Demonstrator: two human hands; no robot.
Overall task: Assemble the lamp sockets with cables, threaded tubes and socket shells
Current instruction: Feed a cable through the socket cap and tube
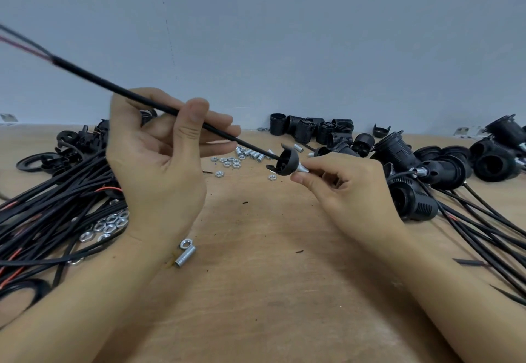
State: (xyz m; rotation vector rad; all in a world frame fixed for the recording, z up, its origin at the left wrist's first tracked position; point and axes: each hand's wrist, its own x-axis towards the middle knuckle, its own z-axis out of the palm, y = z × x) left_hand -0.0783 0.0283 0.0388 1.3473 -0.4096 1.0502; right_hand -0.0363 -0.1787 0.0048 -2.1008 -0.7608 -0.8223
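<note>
Head view is being taken from above the work, and the cable (148,102) is being pinched between thumb and fingers of the left hand (165,152), at about 10 o'clock from the middle of the picture. Its lower end is being guided into the open side of the black socket cap (286,163), which is being kept in the air near the centre. The right hand (347,189) is being closed in a narrow pinch on the threaded tube (303,168) that is coming out of the cap at 3 o'clock. The cable is being judged as light and half-stiff, so it is probably being best held close to the end, where it bends less; the small cap and tube are light and could slip or turn, so a firm hold on the metal thread seems wise. More cables (57,200) are lying at 9 o'clock, finished sockets (421,172) at 3 o'clock, loose nuts (229,161) at 12 o'clock and a spare tube (185,256) at 7 o'clock. Open room on the wooden table (270,277) is being left toward 6 o'clock, with the wall edge near behind.
</note>
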